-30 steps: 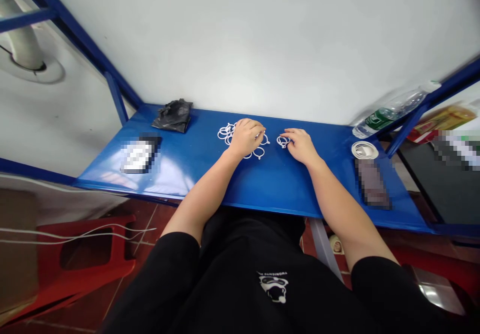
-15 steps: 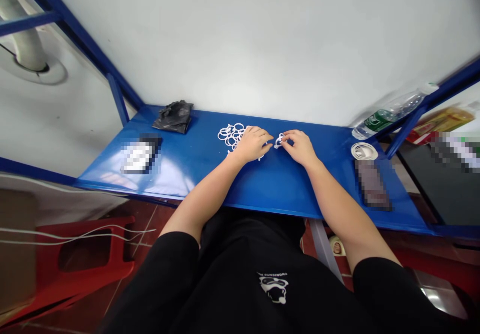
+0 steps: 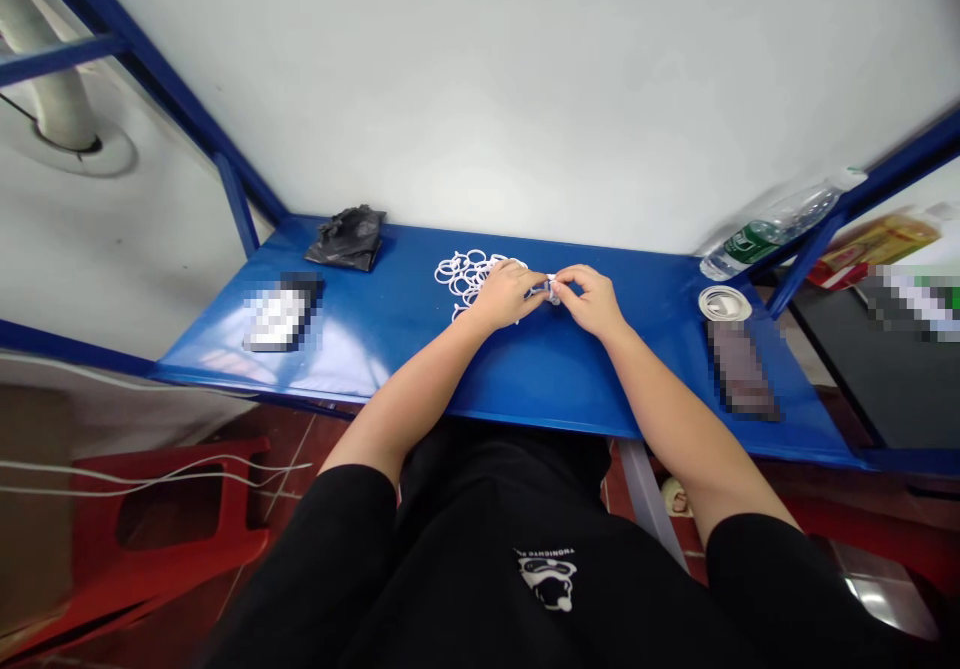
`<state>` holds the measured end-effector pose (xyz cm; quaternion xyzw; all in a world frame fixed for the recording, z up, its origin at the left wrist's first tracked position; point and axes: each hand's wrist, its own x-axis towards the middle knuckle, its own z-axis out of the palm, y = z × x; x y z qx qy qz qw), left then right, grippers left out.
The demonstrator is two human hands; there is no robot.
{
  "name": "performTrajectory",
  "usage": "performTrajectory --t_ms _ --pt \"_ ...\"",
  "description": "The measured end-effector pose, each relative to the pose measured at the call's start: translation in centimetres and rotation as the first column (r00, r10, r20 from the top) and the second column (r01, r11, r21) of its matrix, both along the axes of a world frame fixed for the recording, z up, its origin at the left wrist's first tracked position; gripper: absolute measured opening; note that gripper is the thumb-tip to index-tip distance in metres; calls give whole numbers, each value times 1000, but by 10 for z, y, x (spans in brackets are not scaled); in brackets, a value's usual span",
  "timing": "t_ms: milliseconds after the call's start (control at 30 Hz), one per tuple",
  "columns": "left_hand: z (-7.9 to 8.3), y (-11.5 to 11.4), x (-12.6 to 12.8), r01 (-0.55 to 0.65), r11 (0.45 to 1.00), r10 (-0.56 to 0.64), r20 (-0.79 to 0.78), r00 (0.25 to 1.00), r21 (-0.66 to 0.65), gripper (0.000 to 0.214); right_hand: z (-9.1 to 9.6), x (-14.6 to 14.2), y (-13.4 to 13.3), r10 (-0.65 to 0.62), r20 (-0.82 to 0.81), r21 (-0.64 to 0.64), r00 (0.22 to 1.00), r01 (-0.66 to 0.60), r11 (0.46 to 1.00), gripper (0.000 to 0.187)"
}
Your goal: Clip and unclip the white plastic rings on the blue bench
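A heap of thin white plastic rings (image 3: pixel 466 277), each apparently with a small knob, lies on the blue tabletop (image 3: pixel 420 334), partly under my left hand. My left hand (image 3: pixel 508 294) has its thumb and forefinger closed around the near side of a white ring; its other fingers rest over the heap. Facing it, my right hand (image 3: pixel 591 299) pinches a small white ring piece (image 3: pixel 553 290) between thumb and fingertips. The fingertips of both hands nearly meet there, and the fingers cover much of the piece.
A crumpled black plastic bag (image 3: pixel 349 237) lies at the back left, with a blurred-out phone-like object (image 3: pixel 281 314) before it. On the right are a leaning water bottle (image 3: pixel 780 224), a coiled white cable (image 3: pixel 724 303) and a dark blurred item (image 3: pixel 742 369). A white wall (image 3: pixel 525 99) stands behind.
My right hand has moved left with the white ring piece, closing the gap to my left hand. The left hand has stayed nearly in place, its fingertips now at the piece.
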<state>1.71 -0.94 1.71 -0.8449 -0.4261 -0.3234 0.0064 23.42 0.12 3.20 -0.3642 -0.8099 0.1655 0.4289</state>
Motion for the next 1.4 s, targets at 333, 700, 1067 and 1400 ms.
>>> performTrajectory --t_ms 333,700,1067,1400 --pt "6 -2 1 10 999 -13 77 997 43 25 0 -2 -1 -45 119 -39 992 50 998 21" --pt "6 0 -1 24 1000 -24 214 977 2 18 -6 -1 4 10 254 -84 967 11 996 28" --pt "4 0 1 -18 998 35 337 941 -55 15 -9 -1 2 -111 -6 -245 994 106 964 15" --pt "5 -1 0 -50 994 81 343 936 -98 10 -9 -4 9 -148 -386 -444 911 -42 895 31"
